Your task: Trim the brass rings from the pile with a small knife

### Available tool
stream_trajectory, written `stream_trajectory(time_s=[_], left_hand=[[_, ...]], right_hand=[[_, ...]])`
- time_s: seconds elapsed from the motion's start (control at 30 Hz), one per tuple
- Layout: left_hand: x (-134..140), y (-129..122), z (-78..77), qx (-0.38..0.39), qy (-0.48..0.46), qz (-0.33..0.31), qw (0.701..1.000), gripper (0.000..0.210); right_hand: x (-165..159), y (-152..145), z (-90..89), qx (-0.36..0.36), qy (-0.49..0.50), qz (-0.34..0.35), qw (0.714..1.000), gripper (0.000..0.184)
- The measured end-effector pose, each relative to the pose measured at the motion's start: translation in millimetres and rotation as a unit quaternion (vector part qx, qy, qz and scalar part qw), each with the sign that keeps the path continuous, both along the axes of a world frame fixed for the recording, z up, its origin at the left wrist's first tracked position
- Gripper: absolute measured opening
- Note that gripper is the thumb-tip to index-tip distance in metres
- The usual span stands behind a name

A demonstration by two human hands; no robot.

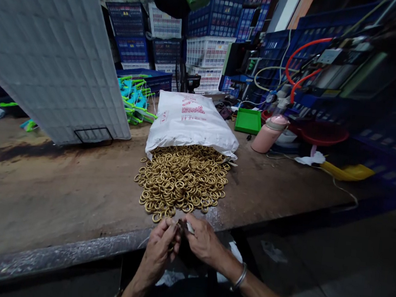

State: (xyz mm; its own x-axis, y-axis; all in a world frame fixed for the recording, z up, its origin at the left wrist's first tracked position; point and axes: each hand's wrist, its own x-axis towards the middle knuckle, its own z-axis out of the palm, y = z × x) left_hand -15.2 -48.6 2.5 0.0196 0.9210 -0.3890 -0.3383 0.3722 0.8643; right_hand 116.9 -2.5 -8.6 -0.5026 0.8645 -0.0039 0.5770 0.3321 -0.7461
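A heap of gold-coloured rings spills from the mouth of a white printed sack onto the table. My left hand is closed just in front of the heap, over the table's front edge. A gold-coloured ring shows among its fingers. Close beside it, my right hand is closed on a small tool with a pale part showing; its kind is unclear. The fingertips of both hands nearly meet at a small dark part, mostly hidden by the fingers.
A tall pale ribbed panel stands at left on the wooden table. Green and blue plastic pieces lie behind it. To the right are a green tray, a pink bottle and a red-hosed machine. Stacked crates fill the back.
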Motion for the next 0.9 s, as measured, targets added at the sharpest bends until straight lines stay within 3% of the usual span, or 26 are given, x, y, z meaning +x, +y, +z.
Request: stream_trajectory(time_s=[0.23, 0.53, 0.67, 0.77, 0.9], left_hand=[[-0.9, 0.3, 1.5, 0.018, 0.044, -0.002, 0.999, 0.036], [0.6, -2.6, -0.8, 0.031, 0.086, 0.007, 0.996, 0.035], [4.4, -17.2, 1.4, 0.021, 0.032, -0.063, 0.997, 0.032], [7.0, -25.7, -8.2, -0.016, -0.031, -0.126, 0.991, 0.032], [8.7, -26.5, -38.2, -0.097, -0.068, -0.127, 0.985, 0.028]], right_hand=[[1.1, -5.3, 1.8, 0.048, -0.089, 0.049, 0.994, 0.038], [-0.3, -4.3, -0.8, 0.062, -0.180, 0.025, 0.981, 0.034], [7.3, 4.5, -2.1, 0.086, -0.202, -0.009, 0.976, 0.030], [7.6, 7.1, 0.2, 0.096, -0.196, -0.018, 0.976, 0.026], [-3.1, 2.3, -1.0, 0.094, -0.170, -0.015, 0.981, 0.024]])
